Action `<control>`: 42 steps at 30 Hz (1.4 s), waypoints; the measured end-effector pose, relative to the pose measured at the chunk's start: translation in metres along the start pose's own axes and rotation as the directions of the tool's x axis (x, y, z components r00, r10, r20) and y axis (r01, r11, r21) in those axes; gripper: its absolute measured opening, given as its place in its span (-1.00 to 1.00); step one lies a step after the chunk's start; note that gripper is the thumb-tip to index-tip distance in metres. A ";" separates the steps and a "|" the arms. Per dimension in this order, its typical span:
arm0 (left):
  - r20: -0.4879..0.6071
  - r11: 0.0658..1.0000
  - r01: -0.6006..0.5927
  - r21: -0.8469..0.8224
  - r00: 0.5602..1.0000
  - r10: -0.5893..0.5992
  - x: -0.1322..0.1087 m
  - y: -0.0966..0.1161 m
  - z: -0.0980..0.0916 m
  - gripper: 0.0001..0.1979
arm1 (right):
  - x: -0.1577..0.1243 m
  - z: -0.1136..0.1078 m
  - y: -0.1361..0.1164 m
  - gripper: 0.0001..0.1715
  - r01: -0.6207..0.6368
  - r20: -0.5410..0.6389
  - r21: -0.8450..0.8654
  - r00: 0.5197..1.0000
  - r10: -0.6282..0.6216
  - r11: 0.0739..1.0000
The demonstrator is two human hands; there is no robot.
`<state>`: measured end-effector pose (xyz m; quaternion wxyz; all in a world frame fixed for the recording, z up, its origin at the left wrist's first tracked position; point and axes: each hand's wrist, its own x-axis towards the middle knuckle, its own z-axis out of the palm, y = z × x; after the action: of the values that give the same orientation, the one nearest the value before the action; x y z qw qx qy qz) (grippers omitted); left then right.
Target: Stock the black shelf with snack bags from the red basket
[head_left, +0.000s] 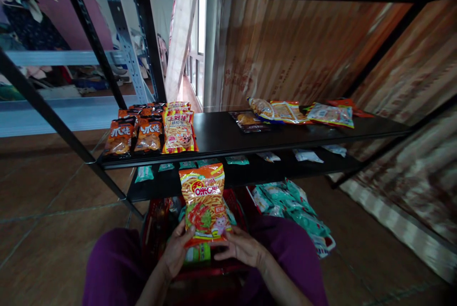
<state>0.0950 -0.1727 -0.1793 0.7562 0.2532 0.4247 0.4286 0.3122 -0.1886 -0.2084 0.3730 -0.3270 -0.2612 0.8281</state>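
Observation:
An orange snack bag (204, 201) with a picture of thin sticks on its front is held upright between my two hands, above a red basket (233, 201). My left hand (176, 246) grips its lower left corner, thumb on the front. At the lower right corner, my right hand (244, 247) pinches the edge of the same bag, its lower fingers stretched out beneath. Under the bag, a green package (198, 252) shows inside the basket. The fingers behind the bag are hidden.
Black shelving (214, 137) stands ahead. Its upper board carries dark orange snack bags (148, 134), a striped yellow bag (178, 132) and several flat bags (330, 114). Teal packages (285, 199) fill a container at the right. The shelf's left post (82, 146) is close by.

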 end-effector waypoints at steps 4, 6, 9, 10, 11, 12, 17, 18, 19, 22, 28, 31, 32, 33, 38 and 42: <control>0.079 0.999 -0.047 0.018 0.996 0.046 0.011 0.000 0.014 -0.38 | -0.004 -0.005 0.002 -0.49 0.024 -0.059 0.030 0.998 -0.023 0.999; 0.116 0.998 -0.045 0.034 0.992 0.041 0.016 0.000 0.020 -0.38 | -0.003 -0.007 0.001 -0.50 0.080 -0.117 0.096 0.991 -0.069 0.992; 0.140 0.997 -0.041 0.060 0.990 0.033 0.021 0.001 0.025 -0.41 | -0.003 -0.009 -0.002 -0.59 0.142 -0.161 0.183 0.981 -0.113 0.973; 0.143 0.997 -0.051 0.064 0.989 0.042 0.023 0.002 0.027 -0.41 | -0.003 -0.010 -0.003 -0.63 0.146 -0.157 0.207 0.981 -0.114 0.967; 0.139 0.996 -0.062 0.061 0.989 0.053 0.025 0.004 0.029 -0.42 | -0.004 -0.011 -0.004 -0.65 0.146 -0.152 0.230 0.982 -0.113 0.962; 0.128 0.996 -0.072 0.054 0.990 0.065 0.028 0.006 0.030 -0.42 | -0.004 -0.011 -0.004 -0.66 0.147 -0.147 0.251 0.983 -0.113 0.957; 0.049 0.992 -0.125 -0.024 0.991 0.126 0.045 0.025 0.046 -0.49 | -0.004 -0.014 -0.001 -0.60 0.140 -0.142 0.278 0.984 -0.104 0.950; 0.030 0.991 -0.128 -0.042 0.991 0.130 0.048 0.030 0.052 -0.51 | -0.003 -0.015 0.000 -0.58 0.136 -0.145 0.275 0.985 -0.098 0.952; 0.011 0.989 -0.132 -0.059 0.991 0.133 0.049 0.034 0.058 -0.53 | -0.002 -0.016 0.001 -0.56 0.135 -0.148 0.275 0.984 -0.097 0.952; -0.013 0.981 -0.179 -0.076 0.984 0.179 0.050 0.045 0.075 -0.55 | -0.001 -0.016 0.003 -0.50 0.161 -0.163 0.292 0.980 -0.116 0.943; -0.022 0.977 -0.206 -0.054 0.979 0.205 0.054 0.054 0.091 -0.57 | 0.000 -0.015 0.000 -0.54 0.189 -0.226 0.323 0.967 -0.119 0.927; -0.062 0.980 -0.194 -0.036 0.980 0.191 0.057 0.056 0.092 -0.53 | 0.001 -0.016 0.001 -0.54 0.201 -0.243 0.321 0.962 -0.125 0.925; -0.081 0.982 -0.186 -0.034 0.980 0.183 0.057 0.057 0.092 -0.52 | 0.001 -0.017 0.002 -0.55 0.204 -0.247 0.319 0.961 -0.127 0.926; -0.090 0.984 -0.176 -0.038 0.981 0.172 0.058 0.058 0.092 -0.52 | 0.001 -0.017 0.002 -0.55 0.206 -0.250 0.317 0.960 -0.128 0.926; -0.024 0.984 -0.154 -0.086 0.988 0.152 0.063 0.064 0.093 -0.54 | -0.001 -0.018 0.000 -0.55 0.219 -0.226 0.268 0.961 -0.160 0.938; -0.020 0.983 -0.178 -0.056 0.984 0.177 0.069 0.072 0.099 -0.57 | -0.005 -0.017 -0.008 -0.53 0.239 -0.144 0.226 0.967 -0.210 0.945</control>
<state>0.1677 -0.0783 -0.1046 0.7188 0.2650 0.3936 0.5080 0.3309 -0.1841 -0.2123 0.5167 -0.2958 -0.1718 0.7849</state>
